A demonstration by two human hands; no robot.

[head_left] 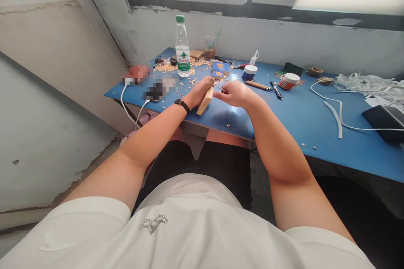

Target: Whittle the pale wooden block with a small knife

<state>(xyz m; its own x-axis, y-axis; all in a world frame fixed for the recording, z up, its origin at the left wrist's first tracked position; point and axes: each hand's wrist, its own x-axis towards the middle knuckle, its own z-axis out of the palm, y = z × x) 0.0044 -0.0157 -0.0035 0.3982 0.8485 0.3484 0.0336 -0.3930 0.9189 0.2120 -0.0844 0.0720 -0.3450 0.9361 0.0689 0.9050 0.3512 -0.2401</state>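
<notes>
Left grip [199,91] clasps the block [205,101], its long axis running away from the body; right grip [236,93] curls just right of it; contents, cannot tell.

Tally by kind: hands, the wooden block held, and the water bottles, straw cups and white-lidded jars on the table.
Hands: 2 (left hand, right hand)
Wooden block: 1
Water bottle: 1
Cup with straw: 1
White-lidded jars: 2 (blue jar, orange jar)
Total: 7
</notes>
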